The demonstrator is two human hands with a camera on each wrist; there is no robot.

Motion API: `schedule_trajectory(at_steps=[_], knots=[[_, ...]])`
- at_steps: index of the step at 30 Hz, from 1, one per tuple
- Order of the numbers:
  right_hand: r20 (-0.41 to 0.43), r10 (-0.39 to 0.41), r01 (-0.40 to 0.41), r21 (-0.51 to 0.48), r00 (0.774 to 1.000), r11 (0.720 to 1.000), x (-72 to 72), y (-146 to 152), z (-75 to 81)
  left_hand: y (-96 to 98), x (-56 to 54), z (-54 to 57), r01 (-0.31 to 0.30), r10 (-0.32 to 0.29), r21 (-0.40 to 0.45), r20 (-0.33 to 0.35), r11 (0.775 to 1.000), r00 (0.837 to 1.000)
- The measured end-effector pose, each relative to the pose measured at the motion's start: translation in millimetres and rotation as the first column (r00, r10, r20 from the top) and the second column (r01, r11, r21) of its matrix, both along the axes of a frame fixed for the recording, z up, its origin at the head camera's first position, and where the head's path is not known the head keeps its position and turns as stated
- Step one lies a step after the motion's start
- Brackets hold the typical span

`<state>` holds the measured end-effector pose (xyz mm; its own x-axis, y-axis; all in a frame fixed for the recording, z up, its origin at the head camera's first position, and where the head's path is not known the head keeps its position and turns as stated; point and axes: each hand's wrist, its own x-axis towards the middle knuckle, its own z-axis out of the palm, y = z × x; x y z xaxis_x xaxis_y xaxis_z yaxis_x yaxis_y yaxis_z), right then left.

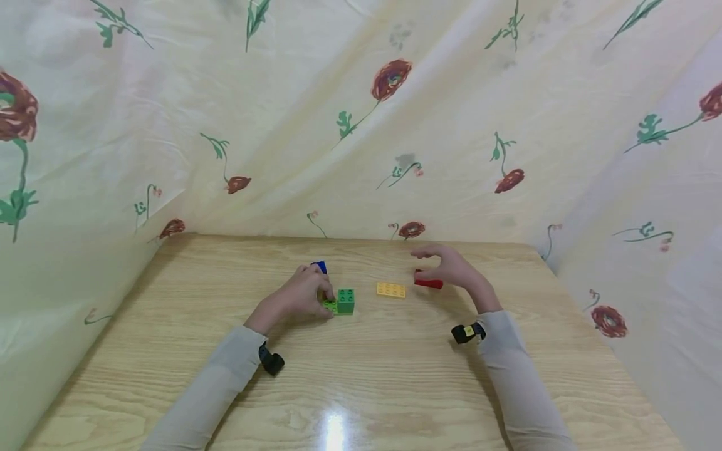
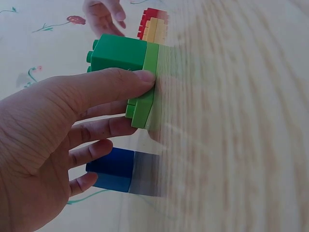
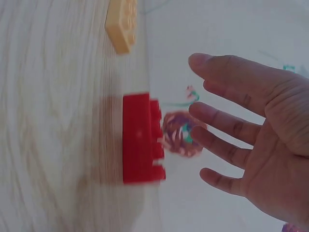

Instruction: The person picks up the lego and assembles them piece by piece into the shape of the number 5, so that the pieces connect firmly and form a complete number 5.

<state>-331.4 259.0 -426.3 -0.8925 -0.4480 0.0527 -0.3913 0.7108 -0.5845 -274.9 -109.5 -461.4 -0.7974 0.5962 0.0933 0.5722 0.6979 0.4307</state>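
Note:
My left hand (image 1: 300,293) pinches a flat light green toy brick (image 2: 143,110) between thumb and fingers, low on the table. A taller dark green brick (image 1: 346,304) sits on one end of the light green one. Behind the left hand lies a blue brick (image 1: 320,266); in the left wrist view the lower fingers overlap it, and contact cannot be told. My right hand (image 1: 451,267) hovers by a red brick (image 3: 137,140), fingers spread and apart from it. That brick's studs face up toward the palm.
A flat yellow brick (image 1: 391,289) lies between the green bricks and the red one. The wooden table (image 1: 361,363) runs back to a flowered cloth (image 1: 316,125) hanging behind and at the sides. Each wrist carries a small black camera (image 1: 465,332).

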Motion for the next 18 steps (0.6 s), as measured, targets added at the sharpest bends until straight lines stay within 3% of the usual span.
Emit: schedule_trajectory(at_steps=[18], knots=[[0.152, -0.014, 0.010, 0.024, 0.988, 1.000, -11.9, 41.4, -15.9, -1.8, -0.1, -2.1, -0.007, 0.007, 0.012, 0.032, 1.000, 0.999]])
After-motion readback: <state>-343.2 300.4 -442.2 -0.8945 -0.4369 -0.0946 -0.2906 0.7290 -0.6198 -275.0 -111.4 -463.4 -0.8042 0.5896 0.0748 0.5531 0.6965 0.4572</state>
